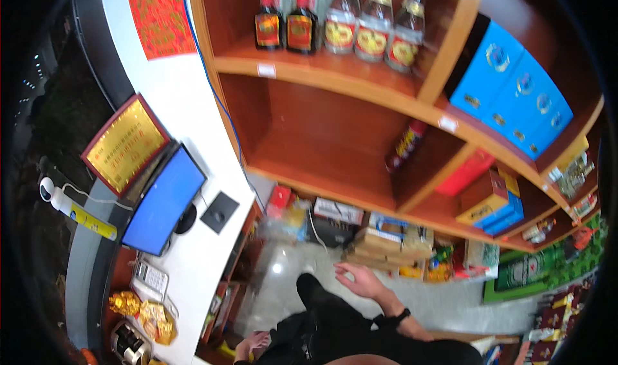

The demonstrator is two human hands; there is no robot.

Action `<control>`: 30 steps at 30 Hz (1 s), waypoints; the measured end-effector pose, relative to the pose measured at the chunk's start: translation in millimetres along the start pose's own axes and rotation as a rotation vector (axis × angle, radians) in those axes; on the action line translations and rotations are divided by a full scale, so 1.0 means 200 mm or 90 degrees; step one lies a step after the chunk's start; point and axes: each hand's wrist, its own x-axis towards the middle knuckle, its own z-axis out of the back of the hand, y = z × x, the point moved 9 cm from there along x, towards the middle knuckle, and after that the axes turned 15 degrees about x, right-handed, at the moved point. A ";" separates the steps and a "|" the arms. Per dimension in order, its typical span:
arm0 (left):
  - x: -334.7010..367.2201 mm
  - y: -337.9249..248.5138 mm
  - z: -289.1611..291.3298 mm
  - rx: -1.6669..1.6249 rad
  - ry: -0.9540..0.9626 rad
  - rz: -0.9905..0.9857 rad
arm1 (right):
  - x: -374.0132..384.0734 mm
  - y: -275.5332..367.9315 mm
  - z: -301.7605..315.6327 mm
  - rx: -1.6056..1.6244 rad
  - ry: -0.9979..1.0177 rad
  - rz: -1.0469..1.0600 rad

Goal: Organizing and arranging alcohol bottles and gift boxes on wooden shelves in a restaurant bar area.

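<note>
My right hand (358,281) hangs in the air in front of the lower shelves, its fingers loosely bent and apart with nothing in them. A dark band (398,316) is around that wrist. Beside my leg, low at the left, is my left hand (255,343); its fingers look stretched out, and I see nothing held. Above my hands is a brown wooden shelf unit (309,75). One dark bottle with a red cap (405,147) stands in its middle compartment. Clear bottles with red and yellow labels (373,27) and small dark bottles (301,24) fill the shelf above.
A white counter (206,255) runs along my left with a monitor (164,204), a black mouse pad (220,212), a telephone (150,280) and golden ornaments (156,321). Blue boxes (512,88) stand on the right shelves. Cartons (386,249) crowd the floor under the shelves.
</note>
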 end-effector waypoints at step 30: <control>-2.15 -4.39 1.63 0.316 -1.119 -1.155 | 1.23 1.88 1.17 -0.487 -0.696 0.446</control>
